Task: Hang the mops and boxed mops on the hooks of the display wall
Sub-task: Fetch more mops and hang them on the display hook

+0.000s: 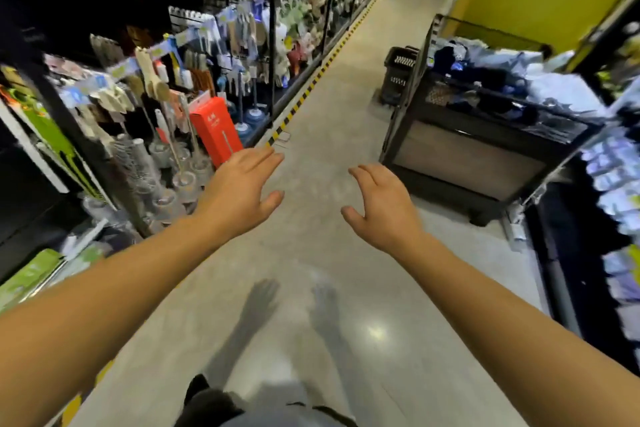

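Observation:
Both my arms reach forward over the aisle floor, holding nothing. My left hand (239, 191) has straight, spread fingers and hovers just right of the display wall (145, 87) on the left. My right hand (381, 204) is relaxed, fingers slightly bent, over bare floor. A red boxed item (214, 128) hangs low on the wall just beyond my left hand. Green boxed items (52, 139) hang further left, and another green box (31, 274) lies low at the wall's foot. Brushes and long-handled cleaning tools (152, 76) hang on the hooks; the view is blurred.
A black trolley (485, 149) loaded with blue and white packaged goods stands at the right of the aisle, a black basket (398, 76) behind it. A yellow-black floor stripe (311, 83) runs along the wall's base. Shelving with packs (613, 184) lines the right edge.

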`<state>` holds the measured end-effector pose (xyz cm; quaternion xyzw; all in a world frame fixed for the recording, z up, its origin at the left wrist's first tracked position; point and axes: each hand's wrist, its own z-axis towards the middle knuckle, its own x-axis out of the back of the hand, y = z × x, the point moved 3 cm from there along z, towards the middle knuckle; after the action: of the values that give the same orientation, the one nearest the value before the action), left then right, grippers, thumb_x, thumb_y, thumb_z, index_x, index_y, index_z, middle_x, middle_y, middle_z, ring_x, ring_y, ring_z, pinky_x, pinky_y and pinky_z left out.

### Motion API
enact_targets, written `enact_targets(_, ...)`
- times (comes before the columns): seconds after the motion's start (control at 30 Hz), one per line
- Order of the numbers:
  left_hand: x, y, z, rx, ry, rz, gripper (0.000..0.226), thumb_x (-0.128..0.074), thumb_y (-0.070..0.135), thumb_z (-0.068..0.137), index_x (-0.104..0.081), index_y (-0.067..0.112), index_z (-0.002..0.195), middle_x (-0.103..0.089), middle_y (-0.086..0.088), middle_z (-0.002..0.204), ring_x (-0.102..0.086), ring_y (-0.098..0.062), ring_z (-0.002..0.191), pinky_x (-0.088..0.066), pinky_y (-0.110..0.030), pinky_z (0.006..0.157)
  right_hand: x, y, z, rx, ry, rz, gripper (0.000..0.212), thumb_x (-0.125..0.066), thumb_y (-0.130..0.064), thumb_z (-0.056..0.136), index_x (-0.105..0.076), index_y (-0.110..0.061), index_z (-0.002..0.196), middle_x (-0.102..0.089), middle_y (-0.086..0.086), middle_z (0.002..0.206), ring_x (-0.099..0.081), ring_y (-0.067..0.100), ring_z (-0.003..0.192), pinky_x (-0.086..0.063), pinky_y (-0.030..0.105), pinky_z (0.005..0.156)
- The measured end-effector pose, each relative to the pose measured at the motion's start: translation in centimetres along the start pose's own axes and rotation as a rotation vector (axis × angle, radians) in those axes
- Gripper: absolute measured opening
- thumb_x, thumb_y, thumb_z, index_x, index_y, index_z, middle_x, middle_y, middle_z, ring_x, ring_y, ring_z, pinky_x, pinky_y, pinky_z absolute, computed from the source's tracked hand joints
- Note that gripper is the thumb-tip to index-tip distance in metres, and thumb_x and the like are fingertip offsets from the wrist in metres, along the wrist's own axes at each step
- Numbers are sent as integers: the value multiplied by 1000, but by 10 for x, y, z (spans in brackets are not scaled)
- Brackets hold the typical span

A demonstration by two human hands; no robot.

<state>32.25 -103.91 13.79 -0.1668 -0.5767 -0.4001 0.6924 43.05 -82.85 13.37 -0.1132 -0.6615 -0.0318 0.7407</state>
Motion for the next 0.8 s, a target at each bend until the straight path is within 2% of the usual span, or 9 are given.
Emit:
enact_targets(0.07, -22, 42, 25, -77, -24, -31, 62, -71, 30, 90, -50, 5, 143, -50, -16, 147, -45, -35, 135, -31, -44, 114, 6, 48, -20, -83, 19, 8, 70, -63, -41, 93, -38, -13, 152, -40, 6, 155, -30, 29, 146, -20, 39, 123)
enact_targets(0.2, -69, 109, 77, -189, -101, -67, 62, -64, 35, 93, -46, 10, 147, -45, -12, 152, -39, -31, 139, -25, -40, 117, 13, 131, -52, -255, 32, 27, 70, -64, -41, 93, -36, -16, 153, -37, 4, 158, -26, 27, 149, -21, 40, 124)
enact_targets(0.37, -130, 199, 157, -326, -178, -143, 62, -60, 39, 95, -42, 17, 149, -42, -7, 154, -37, -30, 139, -31, -41, 114, 20, 235, -82, -459, 31, 9, 69, -64, -37, 93, -38, -11, 151, -40, 8, 154, -31, 29, 146, -27, 42, 120)
enact_targets(0.67, -217, 339, 312, -571, -312, -259, 61, -56, 40, 97, -37, 21, 152, -36, 0, 158, -29, -23, 145, -29, -42, 118, 50, 402, -82, -747, 29, -49, 70, -70, -33, 88, -43, -7, 146, -47, 11, 146, -39, 32, 138, -27, 40, 118)
enact_targets(0.8, -240, 394, 371, -694, -331, -245, 62, -58, 41, 96, -39, 20, 151, -39, -1, 156, -33, -23, 142, -29, -39, 117, 64, 457, -78, -859, 88, -34, 67, -72, -29, 87, -45, -7, 144, -48, 12, 144, -40, 31, 135, -27, 40, 117)
